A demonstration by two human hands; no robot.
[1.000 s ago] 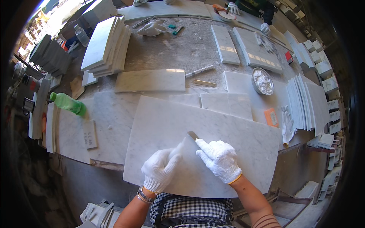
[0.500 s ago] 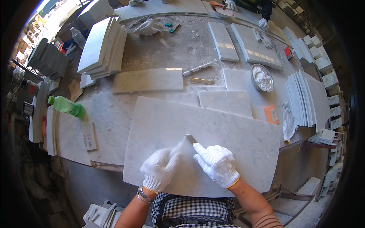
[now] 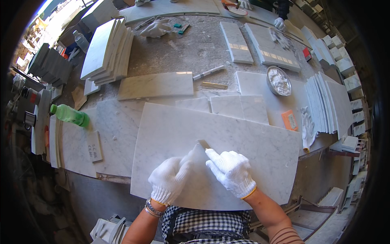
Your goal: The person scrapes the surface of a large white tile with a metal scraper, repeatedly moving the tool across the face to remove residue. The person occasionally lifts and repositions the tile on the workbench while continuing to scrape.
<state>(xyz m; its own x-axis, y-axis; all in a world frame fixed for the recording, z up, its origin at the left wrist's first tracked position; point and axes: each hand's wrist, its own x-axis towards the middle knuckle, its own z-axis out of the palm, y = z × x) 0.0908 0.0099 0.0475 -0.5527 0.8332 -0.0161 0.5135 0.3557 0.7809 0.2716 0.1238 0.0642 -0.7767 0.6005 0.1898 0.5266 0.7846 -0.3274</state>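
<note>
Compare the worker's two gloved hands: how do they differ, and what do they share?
The right hand holds a metal blade; whether the left hand holds anything is unclear. The left hand has a watch and bracelet at its wrist; the right hand shows neither. The right hand's index finger reaches toward the blade; the left hand's fingers look hazy. Both wear white gloves above the pale slab.

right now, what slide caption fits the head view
Over a white stone slab, the white-gloved right hand holds a flat grey blade, the white-gloved left hand nearby.
</note>
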